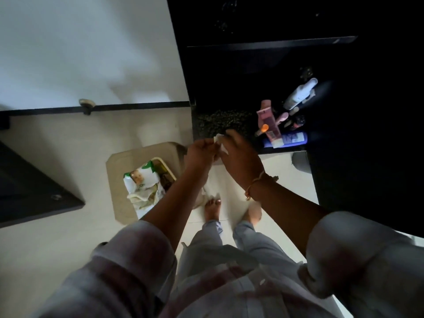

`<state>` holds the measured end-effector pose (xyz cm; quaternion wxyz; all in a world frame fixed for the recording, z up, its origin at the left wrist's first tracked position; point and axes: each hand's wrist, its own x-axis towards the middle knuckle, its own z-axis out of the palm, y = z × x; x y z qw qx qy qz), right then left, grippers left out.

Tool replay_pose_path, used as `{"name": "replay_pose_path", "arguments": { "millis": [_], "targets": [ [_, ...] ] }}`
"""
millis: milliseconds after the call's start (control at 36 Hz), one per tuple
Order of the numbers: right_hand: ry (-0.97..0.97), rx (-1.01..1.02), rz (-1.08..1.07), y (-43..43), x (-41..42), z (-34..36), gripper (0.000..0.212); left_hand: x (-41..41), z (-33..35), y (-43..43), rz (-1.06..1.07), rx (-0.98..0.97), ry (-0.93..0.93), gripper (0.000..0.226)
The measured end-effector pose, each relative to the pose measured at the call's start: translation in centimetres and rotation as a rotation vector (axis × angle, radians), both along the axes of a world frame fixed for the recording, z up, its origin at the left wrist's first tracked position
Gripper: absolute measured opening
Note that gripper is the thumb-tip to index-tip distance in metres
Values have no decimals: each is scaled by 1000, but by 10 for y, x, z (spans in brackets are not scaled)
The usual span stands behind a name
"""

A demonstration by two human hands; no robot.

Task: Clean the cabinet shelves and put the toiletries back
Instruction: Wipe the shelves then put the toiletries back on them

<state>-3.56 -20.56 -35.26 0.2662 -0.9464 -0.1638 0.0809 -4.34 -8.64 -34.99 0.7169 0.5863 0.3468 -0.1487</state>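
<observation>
My left hand (200,154) and my right hand (241,159) meet in front of the dark cabinet, both pinching one small white wipe (219,143) between them. Just beyond them lies the speckled dark shelf (220,121), bare on its left part. On the right of that shelf stand several toiletries: a blue bottle (289,139) lying on its side, a pink box (268,119), an orange-capped tube (262,130) and a white bottle (300,94). A higher dark shelf (270,43) is too dim to read.
A beige bin (119,189) on the pale floor at the left holds a pack of wipes (143,183). A dark open cabinet door (34,191) juts in from the left. My bare feet (212,208) stand on the tiles below the shelf.
</observation>
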Motion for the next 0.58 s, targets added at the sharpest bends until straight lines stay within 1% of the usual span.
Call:
{"name": "replay_pose_path", "arguments": {
  "millis": [56,139,222,250,278,333,361,389,444,500,556,583],
  "targets": [
    [8,-66,60,1,12,1,26,11,0,-3,-6,16,17,10],
    [-21,-249,174,4,31,3,29,25,5,-5,-27,28,27,12],
    [-55,-421,184,11,53,3,26,36,1,-3,-44,49,13,14],
    [-39,-471,168,13,60,5,25,38,-3,-3,-65,114,-2,14],
    [-30,-531,141,14,67,7,24,38,-8,-1,-123,246,-22,17],
    [-64,-641,101,15,78,9,20,35,-17,3,-292,606,-64,28],
    [-80,-690,82,14,82,8,19,32,-20,4,-353,734,-92,31],
    [-89,-735,76,15,86,7,19,29,-23,6,-399,807,-123,33],
    [-24,-845,90,21,94,3,19,24,-30,7,-473,874,-172,38],
    [71,-926,107,25,101,-10,20,20,-36,10,-532,898,-168,41],
    [115,-936,99,25,107,-23,19,17,-42,14,-595,924,-161,42],
    [86,-934,73,24,106,-23,19,15,-45,15,-629,935,-158,43]
  ]
}}
